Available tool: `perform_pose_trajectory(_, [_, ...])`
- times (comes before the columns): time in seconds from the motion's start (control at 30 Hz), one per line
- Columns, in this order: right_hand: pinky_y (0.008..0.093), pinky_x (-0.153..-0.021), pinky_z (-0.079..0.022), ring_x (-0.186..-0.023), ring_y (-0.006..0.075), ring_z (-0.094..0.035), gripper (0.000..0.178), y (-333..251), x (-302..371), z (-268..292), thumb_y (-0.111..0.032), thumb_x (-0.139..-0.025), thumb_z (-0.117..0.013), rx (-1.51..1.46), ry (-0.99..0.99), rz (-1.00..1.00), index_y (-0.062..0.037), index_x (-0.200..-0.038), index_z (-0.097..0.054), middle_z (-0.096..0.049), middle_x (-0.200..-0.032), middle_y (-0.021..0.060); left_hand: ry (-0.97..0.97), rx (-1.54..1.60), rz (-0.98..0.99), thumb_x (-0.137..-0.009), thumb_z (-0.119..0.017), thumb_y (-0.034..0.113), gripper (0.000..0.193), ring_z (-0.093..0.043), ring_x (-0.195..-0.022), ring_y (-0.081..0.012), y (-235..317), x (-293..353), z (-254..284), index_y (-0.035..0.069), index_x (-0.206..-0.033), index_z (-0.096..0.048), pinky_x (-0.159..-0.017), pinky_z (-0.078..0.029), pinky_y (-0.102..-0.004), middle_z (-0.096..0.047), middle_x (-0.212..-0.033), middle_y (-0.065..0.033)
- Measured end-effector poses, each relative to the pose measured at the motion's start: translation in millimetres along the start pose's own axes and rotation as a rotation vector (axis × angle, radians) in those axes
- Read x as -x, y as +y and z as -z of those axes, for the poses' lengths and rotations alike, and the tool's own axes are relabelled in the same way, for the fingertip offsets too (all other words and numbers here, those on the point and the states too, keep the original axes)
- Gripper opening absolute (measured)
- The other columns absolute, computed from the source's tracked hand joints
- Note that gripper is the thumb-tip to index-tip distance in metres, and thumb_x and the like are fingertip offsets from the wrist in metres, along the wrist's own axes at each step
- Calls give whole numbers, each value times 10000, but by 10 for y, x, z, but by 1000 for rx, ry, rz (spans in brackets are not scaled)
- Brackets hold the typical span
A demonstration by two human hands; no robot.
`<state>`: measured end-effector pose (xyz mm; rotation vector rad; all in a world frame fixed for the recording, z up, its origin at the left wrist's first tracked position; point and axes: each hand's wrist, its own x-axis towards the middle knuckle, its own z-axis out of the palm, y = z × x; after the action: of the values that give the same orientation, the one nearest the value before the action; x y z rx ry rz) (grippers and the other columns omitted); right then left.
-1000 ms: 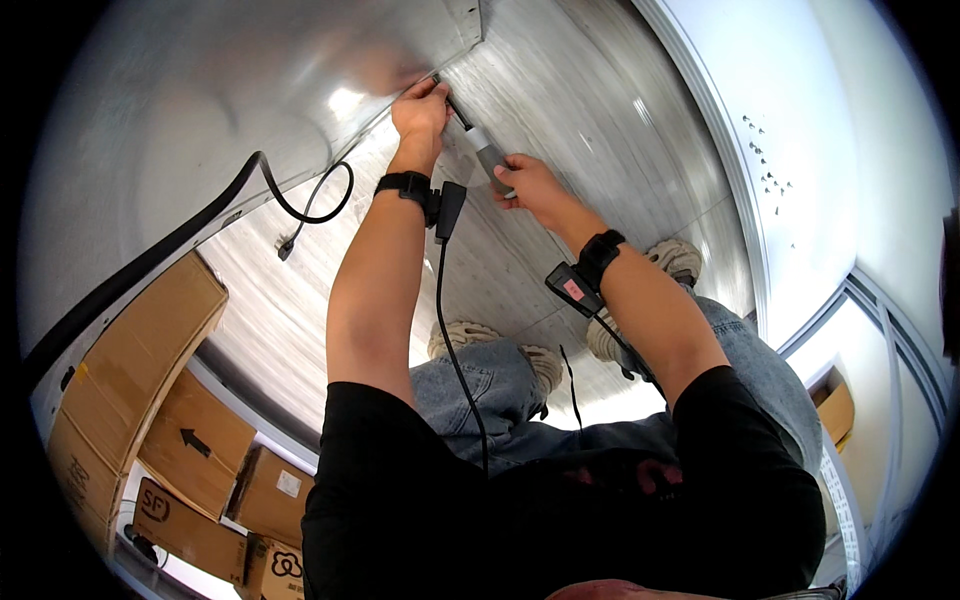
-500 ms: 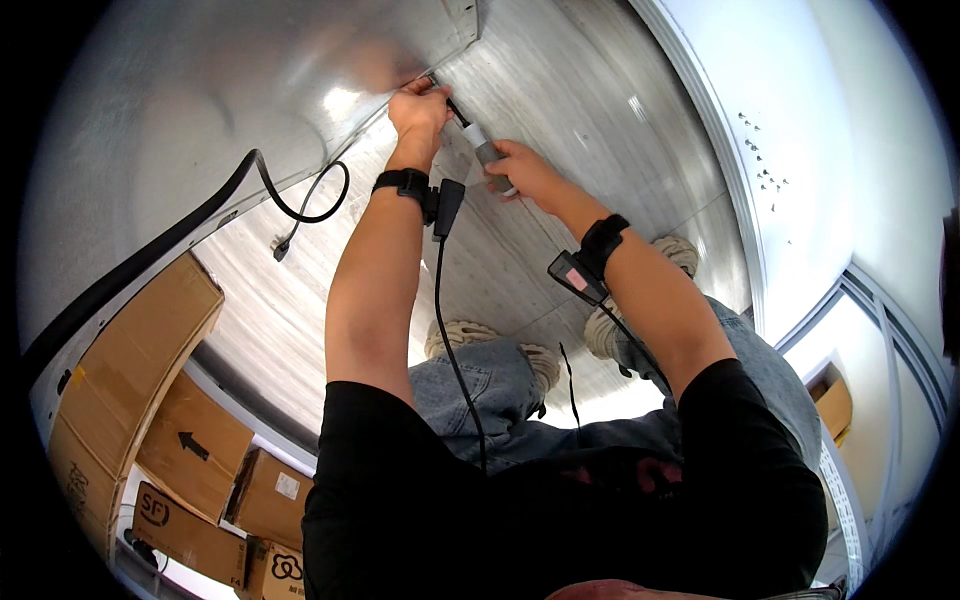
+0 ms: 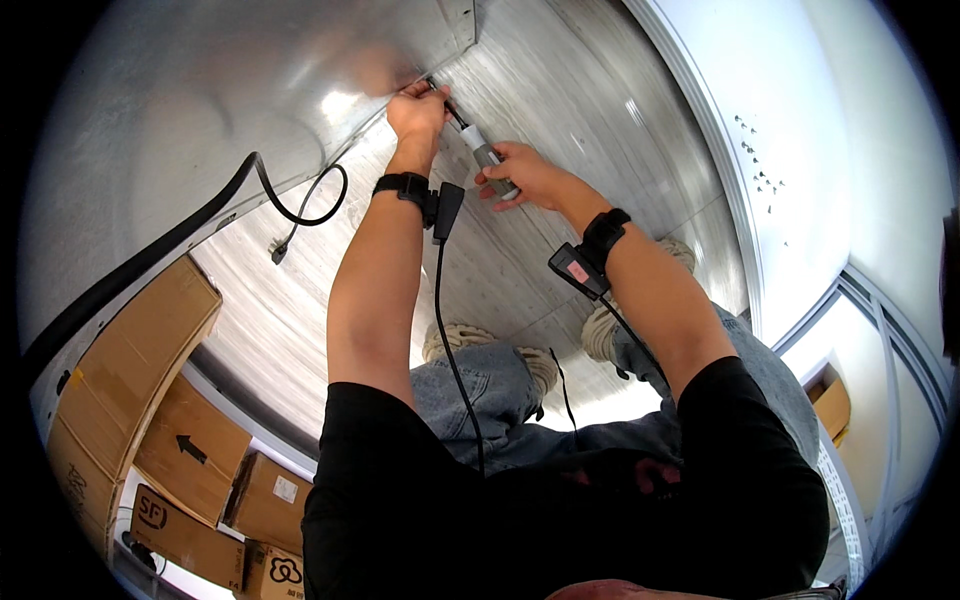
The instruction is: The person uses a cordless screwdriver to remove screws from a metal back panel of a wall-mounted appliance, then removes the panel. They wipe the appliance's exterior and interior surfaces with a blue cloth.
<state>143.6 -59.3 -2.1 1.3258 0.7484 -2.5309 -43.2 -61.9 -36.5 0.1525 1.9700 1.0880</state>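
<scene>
A screwdriver (image 3: 489, 163) with a thick grey handle and a dark shaft slants up to the lower edge of a large metal panel (image 3: 270, 100). My right hand (image 3: 530, 178) is closed loosely round its handle, some fingers lifted a little. At the panel's edge my left hand (image 3: 418, 110) has its fingers closed about the front of the shaft. The fingers partly hide the tip, and whatever it meets there is too small to make out.
A thick black cable (image 3: 150, 262) runs along the panel, and a plug (image 3: 279, 250) lies on the floor (image 3: 590, 90). Cardboard boxes (image 3: 190, 430) stand at lower left. Several small screws (image 3: 757, 160) lie on a white surface (image 3: 800, 90) at right.
The fingers of my right hand have loosened and shifted on the screwdriver's handle. My left hand stays at the panel's edge, nearly unmoved.
</scene>
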Motion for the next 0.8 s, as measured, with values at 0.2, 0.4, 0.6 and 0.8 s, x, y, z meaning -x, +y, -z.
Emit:
perform_pose_trajectory(0.2, [355, -652, -554, -866, 187, -615, 467, 107, -101, -98, -93, -826, -680, 470, 314, 200, -9, -1214, -434, -578, -1032, 111, 50, -87, 2, -773, -717, 6, 197, -596, -538, -142, 47, 58, -52, -47, -922, -600, -445, -494, -256, -644, -740, -94])
perform_pose_trajectory(0.4, [355, -631, -564, -849, 186, -609, 509, 101, -90, 5, -87, -806, -702, 1, 22, 3, -33, -1229, -424, -560, -1067, 121, 97, -139, -11, -770, -703, -12, 211, -582, -527, -141, 65, 68, -41, -58, -952, -605, -444, -491, -254, -645, -745, -94])
perform_pose_trajectory(0.6, [386, -631, -569, -997, 262, -594, 600, 74, -3, -116, -170, -792, -719, 572, 315, 180, -28, -1289, -414, -564, -1121, 135, 61, -171, -4, -767, -721, 9, 213, -577, -519, -134, 46, 60, -49, -54, -944, -620, -436, -484, -251, -642, -730, -82])
perform_pose_trajectory(0.8, [379, -712, -558, -999, 295, -601, 575, 84, -25, -107, -136, -776, -723, 303, 213, 106, -9, -1273, -462, -561, -1182, 181, 116, -202, -41, -778, -721, 29, 216, -577, -524, -124, 36, 78, -63, -48, -954, -622, -433, -477, -250, -644, -731, -78])
